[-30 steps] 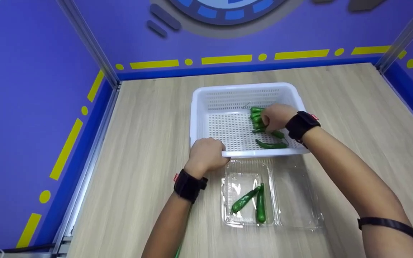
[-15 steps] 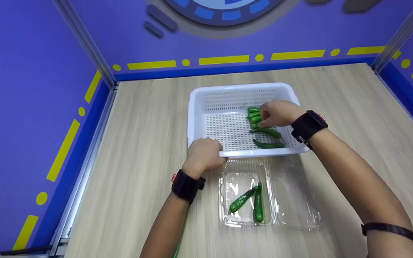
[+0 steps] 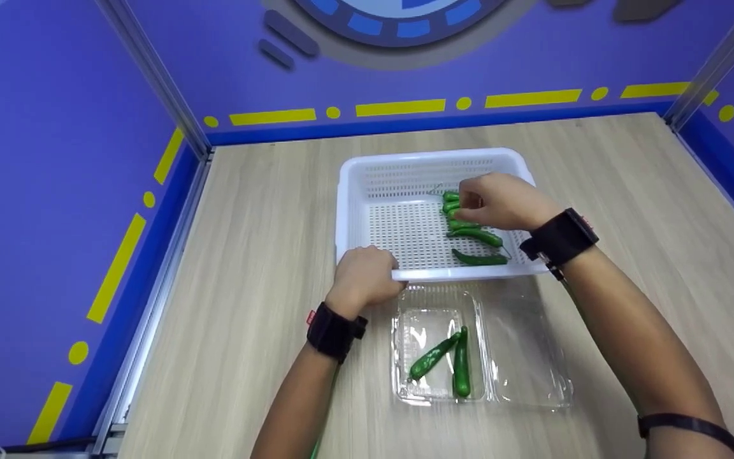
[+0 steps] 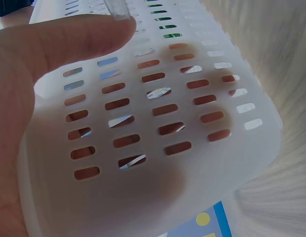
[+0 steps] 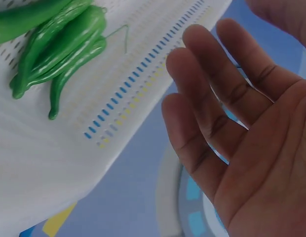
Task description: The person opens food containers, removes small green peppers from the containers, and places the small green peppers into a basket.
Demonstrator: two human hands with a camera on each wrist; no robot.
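Observation:
My left hand [image 3: 367, 274] grips the near left corner of a white slotted plastic basket [image 3: 450, 274]. In the left wrist view my thumb [image 4: 79, 39] lies along its wall, and fingers show through the slots. Several green chili peppers [image 3: 477, 237] lie in a row at the basket's right side; one curved pepper [image 3: 480, 257] sits apart by the near wall. Over the row hovers my right hand [image 3: 504, 203], partly covering it from the head camera. The right wrist view shows this hand [image 5: 261, 143] with loosely bent fingers and nothing in it, beside the bunched peppers [image 5: 64, 44].
In front of the basket lies a clear plastic clamshell box [image 3: 483, 344], its lid [image 3: 526, 357] folded out to the right. Two green peppers [image 3: 462, 370] rest in its left half. Blue panels [image 3: 86, 127] wall in the wooden table [image 3: 259, 223].
My right hand has drawn up and away from the peppers with its fingers loosened, uncovering more of the row. My left hand keeps its grip on the basket.

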